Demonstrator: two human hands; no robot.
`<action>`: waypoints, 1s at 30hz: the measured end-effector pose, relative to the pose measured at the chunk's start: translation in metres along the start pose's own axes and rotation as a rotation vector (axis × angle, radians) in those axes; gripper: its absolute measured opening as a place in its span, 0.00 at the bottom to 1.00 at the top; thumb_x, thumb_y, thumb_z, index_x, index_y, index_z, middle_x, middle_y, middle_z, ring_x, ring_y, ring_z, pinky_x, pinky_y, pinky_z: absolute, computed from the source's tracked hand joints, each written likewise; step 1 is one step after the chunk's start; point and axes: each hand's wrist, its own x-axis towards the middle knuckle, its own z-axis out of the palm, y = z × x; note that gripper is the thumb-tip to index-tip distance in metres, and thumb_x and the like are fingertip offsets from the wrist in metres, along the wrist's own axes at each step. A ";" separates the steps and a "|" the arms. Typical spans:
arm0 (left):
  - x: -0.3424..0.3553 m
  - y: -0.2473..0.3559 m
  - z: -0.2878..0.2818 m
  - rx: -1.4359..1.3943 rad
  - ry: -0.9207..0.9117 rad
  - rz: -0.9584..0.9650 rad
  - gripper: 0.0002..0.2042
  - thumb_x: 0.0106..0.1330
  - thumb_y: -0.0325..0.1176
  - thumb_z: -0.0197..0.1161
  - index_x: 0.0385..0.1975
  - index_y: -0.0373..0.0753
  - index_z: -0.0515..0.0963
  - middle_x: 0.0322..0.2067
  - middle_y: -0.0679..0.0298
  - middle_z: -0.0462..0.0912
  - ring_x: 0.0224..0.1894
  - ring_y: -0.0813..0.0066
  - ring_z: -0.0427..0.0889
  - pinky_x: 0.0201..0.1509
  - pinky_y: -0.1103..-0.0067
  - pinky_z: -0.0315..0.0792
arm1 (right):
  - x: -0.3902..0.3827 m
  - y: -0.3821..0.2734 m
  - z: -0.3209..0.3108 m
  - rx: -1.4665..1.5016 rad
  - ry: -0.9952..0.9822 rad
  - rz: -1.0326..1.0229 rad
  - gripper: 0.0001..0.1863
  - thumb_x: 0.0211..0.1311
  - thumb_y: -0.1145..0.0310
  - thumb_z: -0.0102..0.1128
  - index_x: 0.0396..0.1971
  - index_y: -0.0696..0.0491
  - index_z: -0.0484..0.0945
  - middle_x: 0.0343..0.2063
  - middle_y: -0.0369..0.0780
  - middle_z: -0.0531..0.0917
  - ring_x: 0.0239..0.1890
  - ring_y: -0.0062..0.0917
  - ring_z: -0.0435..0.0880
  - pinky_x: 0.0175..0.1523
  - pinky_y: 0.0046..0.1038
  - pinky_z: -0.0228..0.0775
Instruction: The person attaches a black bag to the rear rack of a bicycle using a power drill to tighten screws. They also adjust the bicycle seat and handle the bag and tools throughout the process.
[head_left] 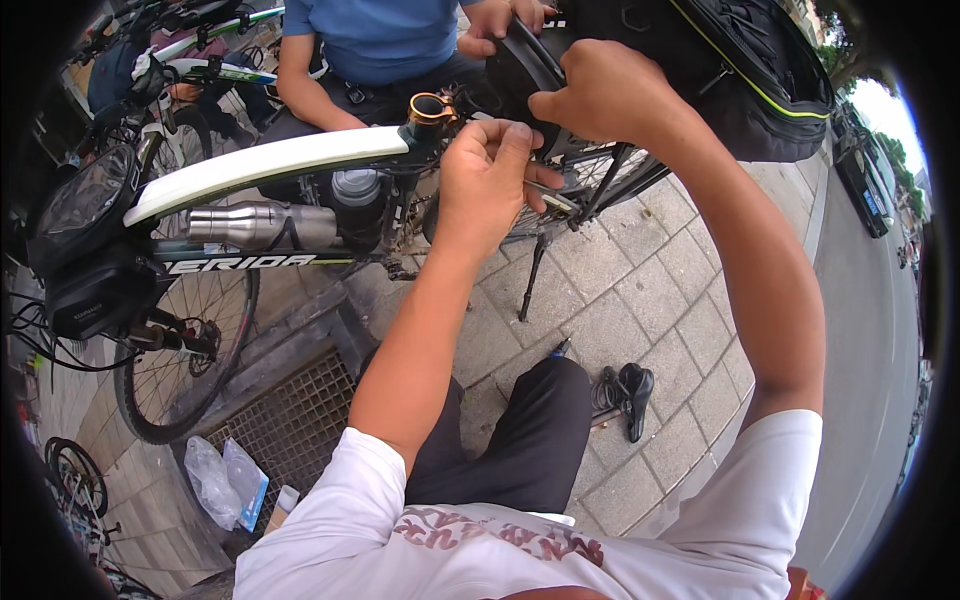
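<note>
In the head view, a curved black mudguard (pixel 513 72), as the piece appears to be, is held over the rear wheel of a parked bicycle, behind the gold seat collar (pixel 431 108) and beside a black bag (pixel 705 60). Its near edge appears to be pinched in the person's right grip (pixel 615 95), thumb in sight, fingertips hidden. The left grip (pixel 487 185) is raised just below, thumb and forefinger brought together, the other fingers loosely spread; whether anything small is caught between them cannot be told. The upper end is steadied by a co-worker's hand (pixel 486 24).

The piece is judged to be light, thin-walled plastic, smooth and a little slippery, springy along its length and easily twisted if lifted by one tip. It is best taken by both long edges near the middle of the curve, thumb outside and fingers beneath, with the far end supported. Hard squeezing should be avoided, since a thin edge could be bent or cracked, and fingers should be kept clear of the spokes.
</note>
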 end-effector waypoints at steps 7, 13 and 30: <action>0.011 -0.016 0.009 -0.029 0.030 0.051 0.14 0.76 0.38 0.66 0.45 0.30 0.80 0.37 0.61 0.84 0.28 0.73 0.87 0.20 0.83 0.72 | 0.003 0.012 0.003 0.050 0.004 -0.054 0.27 0.52 0.47 0.70 0.28 0.62 0.87 0.21 0.48 0.85 0.27 0.40 0.87 0.39 0.38 0.80; 0.018 -0.029 0.000 -0.115 -0.044 0.034 0.13 0.75 0.39 0.68 0.46 0.33 0.81 0.34 0.65 0.83 0.25 0.82 0.79 0.21 0.86 0.63 | 0.000 0.005 -0.013 0.027 -0.108 0.006 0.23 0.52 0.50 0.67 0.32 0.56 0.90 0.32 0.46 0.90 0.38 0.39 0.91 0.47 0.37 0.82; 0.014 -0.024 0.003 0.127 -0.021 0.182 0.14 0.74 0.38 0.69 0.46 0.31 0.82 0.31 0.68 0.83 0.22 0.86 0.74 0.24 0.86 0.66 | 0.002 0.016 0.000 0.094 0.012 -0.068 0.25 0.53 0.47 0.68 0.25 0.59 0.88 0.22 0.50 0.86 0.29 0.42 0.88 0.40 0.38 0.80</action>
